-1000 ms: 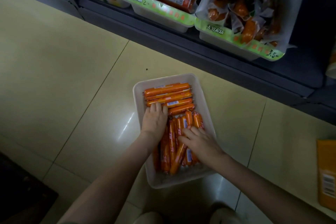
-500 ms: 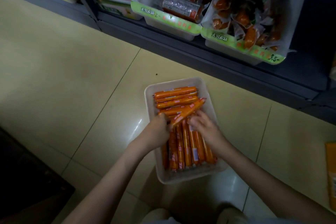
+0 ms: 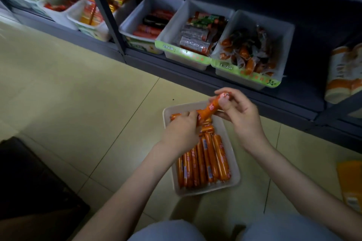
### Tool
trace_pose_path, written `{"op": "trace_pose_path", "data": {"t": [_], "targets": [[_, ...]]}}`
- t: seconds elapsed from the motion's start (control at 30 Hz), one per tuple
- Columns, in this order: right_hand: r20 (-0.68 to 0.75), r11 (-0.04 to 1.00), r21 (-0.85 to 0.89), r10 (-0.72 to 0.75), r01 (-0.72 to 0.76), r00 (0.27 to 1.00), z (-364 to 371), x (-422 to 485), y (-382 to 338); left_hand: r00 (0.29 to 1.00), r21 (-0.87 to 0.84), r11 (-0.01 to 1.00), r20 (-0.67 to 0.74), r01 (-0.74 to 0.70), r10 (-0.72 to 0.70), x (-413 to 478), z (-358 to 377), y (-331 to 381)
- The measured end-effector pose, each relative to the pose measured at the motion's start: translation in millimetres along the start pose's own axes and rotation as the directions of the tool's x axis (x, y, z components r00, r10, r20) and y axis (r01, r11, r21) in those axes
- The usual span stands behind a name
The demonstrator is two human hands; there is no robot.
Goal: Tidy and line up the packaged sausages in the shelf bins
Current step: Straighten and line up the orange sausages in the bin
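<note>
A single orange sausage [image 3: 210, 108] is held clear of the white tray [image 3: 205, 191], just above the centre of the frame, over the tray's upper end. It is gripped at both ends. Its lower-left end is enclosed by the curled fingers of the left hand [image 3: 182, 130], and its upper-right end is pinched between the thumb and fingertips of the right hand [image 3: 242, 116]. A hold at both ends is judged to be chosen so that the stick can be turned and squared up before it is laid among the others. Its long axis is set on a diagonal, rising from lower left to upper right of the frame, so neither direction used in the tray is matched. In the tray's lower part a lengthwise row [image 3: 205, 159] is packed side by side, with long axes running up and down the frame. At the upper end a few crosswise sausages [image 3: 207, 128] are stacked, partly hidden by the left hand. The tray is set on the tiled floor [image 3: 78, 94], presumably for easier sorting, below the shelf bins [image 3: 288, 31] ranged across the upper frame.
</note>
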State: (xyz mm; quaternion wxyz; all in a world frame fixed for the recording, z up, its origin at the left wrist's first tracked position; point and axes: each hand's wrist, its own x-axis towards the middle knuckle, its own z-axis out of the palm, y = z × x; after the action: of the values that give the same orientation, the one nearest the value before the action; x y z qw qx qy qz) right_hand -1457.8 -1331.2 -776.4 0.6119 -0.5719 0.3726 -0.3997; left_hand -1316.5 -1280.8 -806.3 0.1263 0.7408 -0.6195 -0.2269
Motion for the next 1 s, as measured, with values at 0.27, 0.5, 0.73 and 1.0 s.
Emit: {"op": "trace_pose_path", "data": {"t": [0.27,0.5,0.73,1.0], "targets": [[0.156,0.919,-0.116,-0.357,0.376,0.921,6,-33,-43,0.921,-0.087,0.984,-0.373,-0.157,0.114,-24,-24,33],[0.219,0.88,-0.179,-0.401,0.441,0.889,1,-43,-47,0.894,-0.205,0.954,-0.434,-0.218,0.111,-36,-23,38],[0.227,0.85,-0.28,-0.393,0.447,0.891,-1,-40,-39,0.923,-0.286,0.93,-0.367,-0.23,0.115,-40,-25,42],[0.296,0.83,-0.453,-0.206,0.326,0.933,-14,-32,-10,0.984,-0.992,0.056,0.104,0.113,-0.145,-36,-40,41]]}}
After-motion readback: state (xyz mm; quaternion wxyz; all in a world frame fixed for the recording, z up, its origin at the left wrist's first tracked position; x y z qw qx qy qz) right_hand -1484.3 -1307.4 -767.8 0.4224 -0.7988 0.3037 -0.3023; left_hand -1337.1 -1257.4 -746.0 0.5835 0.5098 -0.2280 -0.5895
